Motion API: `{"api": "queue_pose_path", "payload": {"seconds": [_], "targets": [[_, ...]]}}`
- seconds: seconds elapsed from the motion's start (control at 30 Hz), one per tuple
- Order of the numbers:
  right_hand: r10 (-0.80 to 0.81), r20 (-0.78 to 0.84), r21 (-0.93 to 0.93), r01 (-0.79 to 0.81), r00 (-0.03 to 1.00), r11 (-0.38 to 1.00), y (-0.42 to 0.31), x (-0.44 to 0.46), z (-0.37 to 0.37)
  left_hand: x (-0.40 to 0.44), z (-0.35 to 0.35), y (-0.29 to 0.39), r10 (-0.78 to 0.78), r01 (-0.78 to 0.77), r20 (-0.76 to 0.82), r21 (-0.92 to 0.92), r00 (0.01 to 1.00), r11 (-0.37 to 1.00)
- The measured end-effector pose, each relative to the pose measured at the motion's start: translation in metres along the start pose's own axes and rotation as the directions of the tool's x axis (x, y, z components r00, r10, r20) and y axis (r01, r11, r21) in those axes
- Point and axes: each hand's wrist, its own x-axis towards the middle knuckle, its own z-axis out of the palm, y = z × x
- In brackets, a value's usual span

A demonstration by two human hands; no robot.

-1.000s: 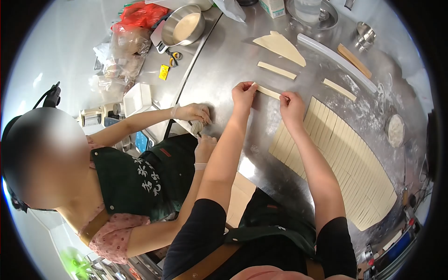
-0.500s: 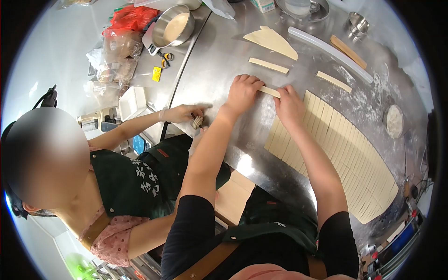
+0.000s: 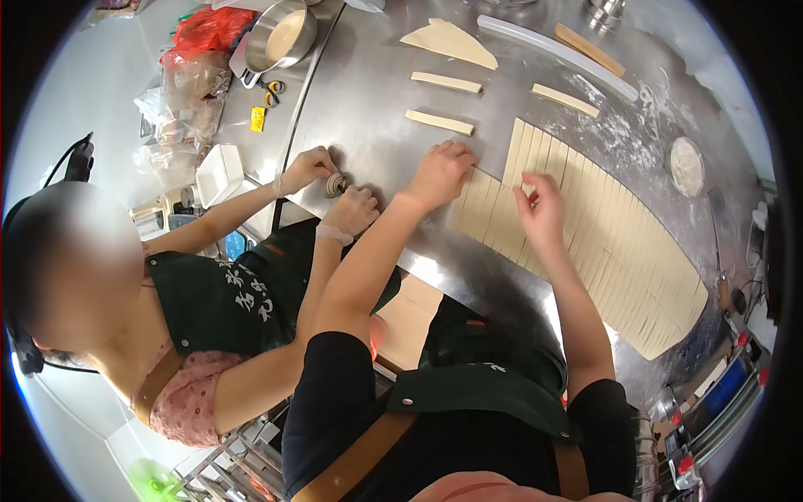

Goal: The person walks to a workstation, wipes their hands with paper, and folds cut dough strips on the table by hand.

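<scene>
My left hand (image 3: pixel 443 174) is closed, fingers curled down, at the upper left edge of a cut dough sheet (image 3: pixel 606 238). Anything in its grasp is hidden. Over the sheet's left part, my right hand (image 3: pixel 542 205) has thumb and forefinger close together; what lies between them is too small to tell. Beyond my hands lie a dough strip (image 3: pixel 439 122), a second strip (image 3: pixel 446 82) and a third strip (image 3: pixel 566 99). Farther back is a roughly triangular dough piece (image 3: pixel 452 44).
At left a co-worker's gloved hands (image 3: pixel 351 211) handle a coiled striped piece (image 3: pixel 335 185). A clear bar (image 3: pixel 556 57), a wooden stick (image 3: pixel 590 48), a bowl of flour (image 3: pixel 686 167), a metal bowl (image 3: pixel 288 35) and scissors (image 3: pixel 272 92) lie around.
The strip that was between my hands now lies on the table beside another strip. My hands have moved nearer me and farther apart, to the sheet. The whole view has shifted.
</scene>
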Motion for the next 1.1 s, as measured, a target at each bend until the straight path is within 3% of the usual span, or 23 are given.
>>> {"api": "queue_pose_path", "payload": {"seconds": [0.13,0.33,0.53,0.63,0.73,0.83,0.9,1.1], "targets": [[0.116,0.134,0.057,-0.125,0.984,0.991,0.002,-0.061,-0.018,-0.001,0.012,-0.001,-0.040,0.040,-0.008,-0.006,0.999,0.999],[0.160,0.177,0.048,-0.171,0.971,0.984,-0.003,-0.091,-0.019,-0.010,0.014,0.007,-0.151,0.156,-0.078,0.070,0.986,0.985],[0.069,0.254,0.032,-0.079,0.965,0.996,-0.014,-0.079,-0.008,-0.029,0.021,0.023,-0.356,0.331,-0.144,-0.170,0.924,0.928],[-0.128,0.218,0.000,0.131,0.968,0.991,-0.021,-0.047,0.012,-0.034,0.023,0.028,-0.400,0.358,-0.164,-0.236,0.902,0.903],[-0.238,0.179,-0.144,0.265,0.955,0.954,-0.023,-0.014,0.032,-0.032,0.019,0.031,-0.373,0.324,-0.186,-0.250,0.909,0.913],[-0.132,0.326,-0.153,0.190,0.936,0.970,-0.007,0.008,0.048,-0.033,0.017,0.033,-0.353,0.299,-0.192,-0.261,0.916,0.918],[-0.066,0.362,-0.166,0.134,0.930,0.977,-0.002,0.015,0.051,-0.033,0.015,0.034,-0.419,0.367,-0.132,-0.300,0.898,0.881],[0.024,0.401,-0.176,0.052,0.916,0.983,0.004,0.024,0.052,-0.049,0.010,0.038,-0.436,0.360,-0.164,-0.354,0.885,0.863]]}}
